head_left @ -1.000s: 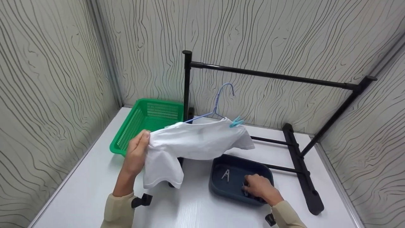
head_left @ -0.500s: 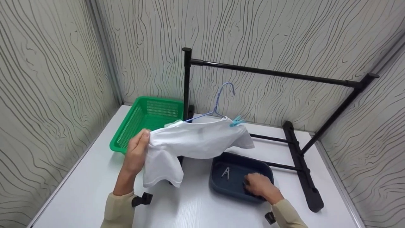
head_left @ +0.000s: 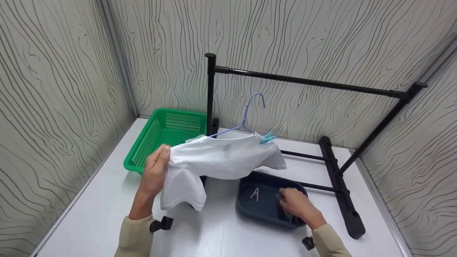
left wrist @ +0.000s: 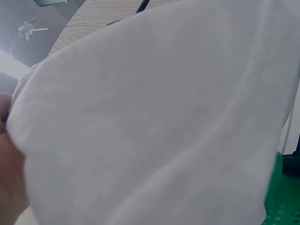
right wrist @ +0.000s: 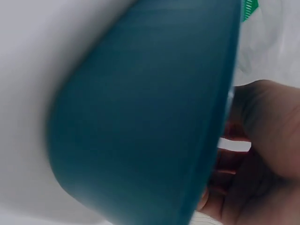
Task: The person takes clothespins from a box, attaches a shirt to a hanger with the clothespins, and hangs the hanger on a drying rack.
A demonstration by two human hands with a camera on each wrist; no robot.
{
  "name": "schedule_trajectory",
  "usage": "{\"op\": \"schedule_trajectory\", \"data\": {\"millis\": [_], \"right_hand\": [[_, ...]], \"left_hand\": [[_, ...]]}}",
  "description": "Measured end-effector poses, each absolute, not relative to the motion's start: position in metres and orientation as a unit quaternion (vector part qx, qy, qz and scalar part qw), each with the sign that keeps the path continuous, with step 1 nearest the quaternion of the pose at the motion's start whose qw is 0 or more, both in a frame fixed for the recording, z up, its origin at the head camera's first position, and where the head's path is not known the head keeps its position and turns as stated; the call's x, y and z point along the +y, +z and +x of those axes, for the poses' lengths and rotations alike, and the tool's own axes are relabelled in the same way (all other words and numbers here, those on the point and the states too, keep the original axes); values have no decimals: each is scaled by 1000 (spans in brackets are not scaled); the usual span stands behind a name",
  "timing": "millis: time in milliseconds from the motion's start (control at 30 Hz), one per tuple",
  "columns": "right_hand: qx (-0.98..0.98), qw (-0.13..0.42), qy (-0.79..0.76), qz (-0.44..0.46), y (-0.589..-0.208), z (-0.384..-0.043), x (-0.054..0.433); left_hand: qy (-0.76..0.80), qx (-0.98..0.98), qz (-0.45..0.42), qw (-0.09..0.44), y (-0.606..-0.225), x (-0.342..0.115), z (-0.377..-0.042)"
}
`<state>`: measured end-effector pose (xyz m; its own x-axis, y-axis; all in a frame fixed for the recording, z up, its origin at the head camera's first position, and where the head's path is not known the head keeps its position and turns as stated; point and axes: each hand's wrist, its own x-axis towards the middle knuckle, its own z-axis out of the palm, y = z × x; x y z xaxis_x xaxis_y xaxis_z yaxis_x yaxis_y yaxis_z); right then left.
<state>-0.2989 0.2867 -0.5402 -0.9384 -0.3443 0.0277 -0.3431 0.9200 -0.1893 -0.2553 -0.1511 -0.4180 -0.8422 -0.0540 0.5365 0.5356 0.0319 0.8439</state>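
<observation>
My left hand grips a small white T-shirt by its left shoulder. The shirt is draped over a blue wire hanger, whose hook sticks up from the neck. A light-blue clothespin is clipped at the shirt's right shoulder. In the left wrist view, the cloth covers most of the frame. Inside a dark blue basin, my right hand curls its fingers on what looks like a dark clothespin, mostly hidden. A grey clothespin lies to its left.
Behind the shirt stands a black garment rack, its foot to the right of the basin. A green plastic basket sits at the back left on the white table. Patterned walls enclose the table.
Inside the basin, my right hand has shifted slightly up and to the right, and a bluish item now shows beneath it. The left hand and shirt have barely moved.
</observation>
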Motion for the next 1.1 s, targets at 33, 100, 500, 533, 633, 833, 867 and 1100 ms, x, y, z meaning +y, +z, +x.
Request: {"op": "schedule_trajectory", "data": {"millis": [33, 100, 500, 533, 633, 833, 867, 1100], "right_hand": [[980, 2, -97, -176, -539, -300, 287], [979, -4, -99, -179, -537, -301, 286], [942, -85, -233, -226, -494, -299, 275], [936, -86, -254, -230, -490, -299, 274], [913, -81, -314, -247, -477, -299, 270], [875, -134, -369, -282, -455, -298, 261], [871, -147, -372, -286, -452, -297, 260], [846, -195, -389, -309, -439, -298, 253]], "left_hand": [[-673, -685, -174, 218, -418, -151, -255], [-675, -684, -171, 217, -417, -150, -255], [-673, -689, -169, 209, -416, -143, -256], [-673, -689, -168, 210, -416, -143, -256], [-673, -688, -170, 210, -416, -142, -255], [-677, -684, -178, 205, -415, -140, -254], [-678, -683, -179, 206, -414, -140, -254], [-681, -679, -179, 208, -415, -138, -253]]}}
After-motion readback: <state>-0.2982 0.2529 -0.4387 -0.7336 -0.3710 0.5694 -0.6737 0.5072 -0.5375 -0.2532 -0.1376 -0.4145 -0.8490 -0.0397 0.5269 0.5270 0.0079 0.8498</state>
